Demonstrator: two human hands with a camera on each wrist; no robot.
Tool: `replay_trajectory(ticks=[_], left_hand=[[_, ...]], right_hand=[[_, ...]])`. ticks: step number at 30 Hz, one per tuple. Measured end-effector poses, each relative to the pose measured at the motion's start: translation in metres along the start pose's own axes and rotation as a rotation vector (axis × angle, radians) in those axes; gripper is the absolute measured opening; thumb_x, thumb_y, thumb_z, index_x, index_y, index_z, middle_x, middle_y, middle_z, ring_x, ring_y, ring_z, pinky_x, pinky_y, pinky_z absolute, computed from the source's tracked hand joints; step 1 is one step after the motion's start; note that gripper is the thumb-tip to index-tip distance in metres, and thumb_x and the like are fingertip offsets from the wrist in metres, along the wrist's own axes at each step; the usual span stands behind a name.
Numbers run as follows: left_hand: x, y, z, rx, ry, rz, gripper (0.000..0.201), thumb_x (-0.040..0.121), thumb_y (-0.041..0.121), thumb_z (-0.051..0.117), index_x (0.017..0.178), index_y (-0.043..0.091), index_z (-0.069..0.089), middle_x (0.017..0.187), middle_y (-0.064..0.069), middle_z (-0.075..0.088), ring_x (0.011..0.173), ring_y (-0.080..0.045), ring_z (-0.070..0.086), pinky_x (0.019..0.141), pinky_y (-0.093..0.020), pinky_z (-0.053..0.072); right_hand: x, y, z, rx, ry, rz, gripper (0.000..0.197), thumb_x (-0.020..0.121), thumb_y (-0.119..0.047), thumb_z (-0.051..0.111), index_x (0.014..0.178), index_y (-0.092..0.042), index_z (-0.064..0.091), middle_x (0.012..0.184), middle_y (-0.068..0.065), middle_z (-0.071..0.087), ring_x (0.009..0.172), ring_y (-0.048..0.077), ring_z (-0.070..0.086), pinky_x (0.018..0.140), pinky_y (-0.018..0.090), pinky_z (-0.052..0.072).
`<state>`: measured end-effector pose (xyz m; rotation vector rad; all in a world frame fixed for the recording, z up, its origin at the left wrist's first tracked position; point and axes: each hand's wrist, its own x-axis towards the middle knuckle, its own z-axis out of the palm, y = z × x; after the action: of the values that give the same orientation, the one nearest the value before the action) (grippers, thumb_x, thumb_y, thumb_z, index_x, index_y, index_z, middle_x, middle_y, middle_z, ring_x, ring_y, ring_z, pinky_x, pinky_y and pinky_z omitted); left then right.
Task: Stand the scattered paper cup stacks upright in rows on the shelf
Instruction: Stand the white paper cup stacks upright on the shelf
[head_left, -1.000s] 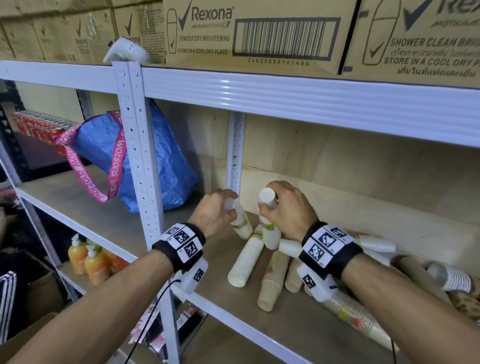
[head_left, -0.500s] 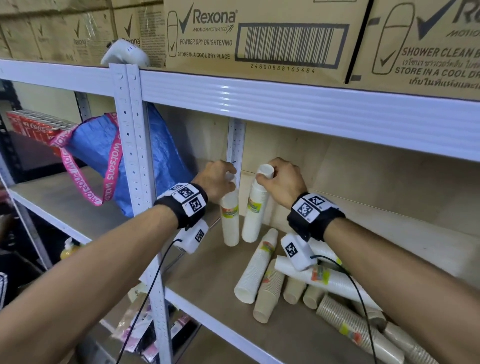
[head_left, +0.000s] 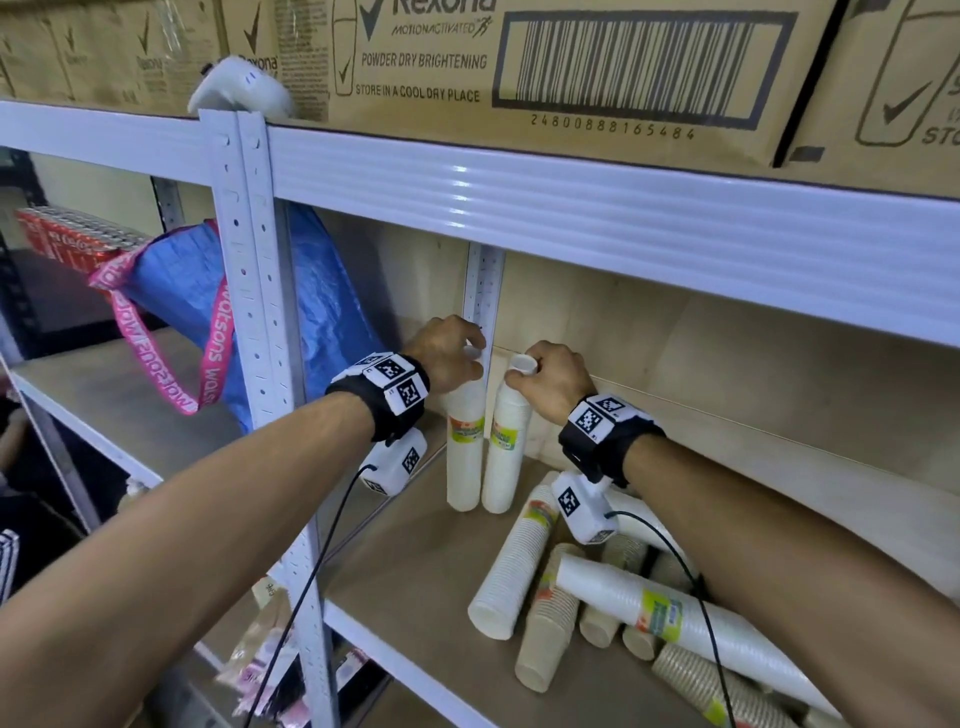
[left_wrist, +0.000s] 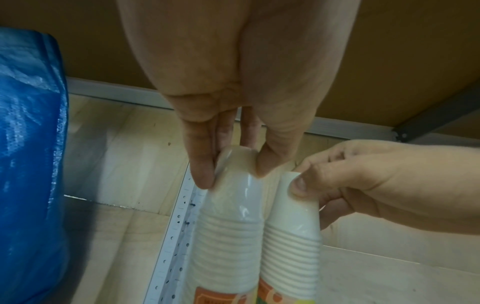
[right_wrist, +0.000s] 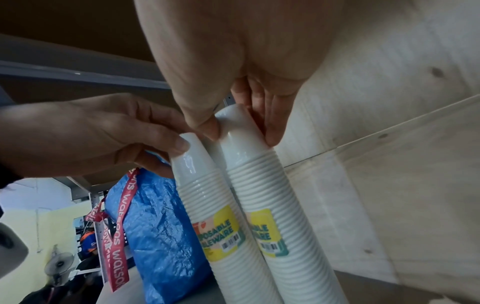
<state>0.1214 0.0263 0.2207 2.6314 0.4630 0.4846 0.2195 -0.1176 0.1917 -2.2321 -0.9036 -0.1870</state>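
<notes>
Two tall white paper cup stacks in clear wrap stand upright side by side at the shelf's back left corner: the left stack (head_left: 464, 457) and the right stack (head_left: 506, 447). My left hand (head_left: 475, 358) pinches the top cup of the left stack (left_wrist: 231, 216) between thumb and fingers. At the top of the right stack (right_wrist: 259, 185), my right hand (head_left: 522, 371) pinches in the same way. Both stack bases rest on the shelf board (head_left: 410, 561). Several more stacks lie on their sides at the front right, among them a white one (head_left: 511, 566), a brown one (head_left: 550, 618) and a long white one (head_left: 675, 623).
A blue bag with pink straps (head_left: 332, 322) sits just left of the standing stacks, behind the front upright post (head_left: 249, 312). A rear post (head_left: 485, 291) rises behind the stacks. The upper shelf beam (head_left: 571, 218) carries cardboard boxes (head_left: 571, 62) close overhead.
Both hands lifted their stacks from the pile, carried them back and left, and set them upright next to each other by the rear post.
</notes>
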Motion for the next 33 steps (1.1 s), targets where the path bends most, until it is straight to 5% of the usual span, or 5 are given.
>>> replay_trajectory(ticks=[9,18,24,28,33], left_hand=[[0.01,-0.002,0.007,-0.002,-0.035,0.018,0.037,0.086,0.022,0.068,0.123,0.022,0.064,0.135,-0.004,0.055,0.12,-0.024,0.053,0.1,-0.038,0.048],[0.014,0.0,0.007,0.026,-0.041,0.046,0.037,0.089,0.017,0.065,0.126,0.018,0.063,0.14,-0.004,0.052,0.126,-0.025,0.05,0.103,-0.035,0.044],[0.015,0.002,0.012,0.011,-0.039,0.071,0.038,0.089,0.015,0.065,0.126,0.017,0.063,0.14,-0.006,0.052,0.127,-0.025,0.049,0.105,-0.034,0.042],[0.015,0.002,0.011,0.008,-0.036,0.074,0.038,0.09,0.014,0.064,0.127,0.016,0.063,0.14,-0.005,0.052,0.128,-0.025,0.048,0.106,-0.036,0.041],[0.016,0.0,0.012,0.001,-0.041,0.068,0.039,0.09,0.014,0.064,0.128,0.017,0.063,0.14,-0.005,0.053,0.128,-0.025,0.048,0.106,-0.036,0.042]], right_hand=[[0.016,0.005,0.006,0.003,-0.081,-0.007,0.035,0.079,-0.029,0.066,0.112,-0.016,0.064,0.107,0.004,0.067,0.088,0.02,0.057,0.07,0.025,0.04],[0.026,0.006,0.005,-0.041,-0.145,-0.041,0.014,0.083,-0.027,0.066,0.086,-0.015,0.063,0.085,-0.002,0.058,0.08,0.019,0.053,0.058,0.024,0.036],[0.029,0.004,0.004,-0.052,-0.191,-0.014,0.016,0.084,-0.024,0.062,0.078,-0.032,0.049,0.093,0.0,0.05,0.085,0.018,0.046,0.056,0.018,0.03],[0.027,0.002,0.0,-0.074,-0.199,-0.028,0.035,0.087,-0.018,0.06,0.123,-0.016,0.062,0.126,0.006,0.062,0.108,0.025,0.057,0.079,0.025,0.041],[0.027,-0.001,0.0,-0.059,-0.224,-0.021,0.035,0.086,-0.016,0.059,0.121,-0.02,0.062,0.125,0.003,0.062,0.113,0.025,0.058,0.078,0.026,0.039]])
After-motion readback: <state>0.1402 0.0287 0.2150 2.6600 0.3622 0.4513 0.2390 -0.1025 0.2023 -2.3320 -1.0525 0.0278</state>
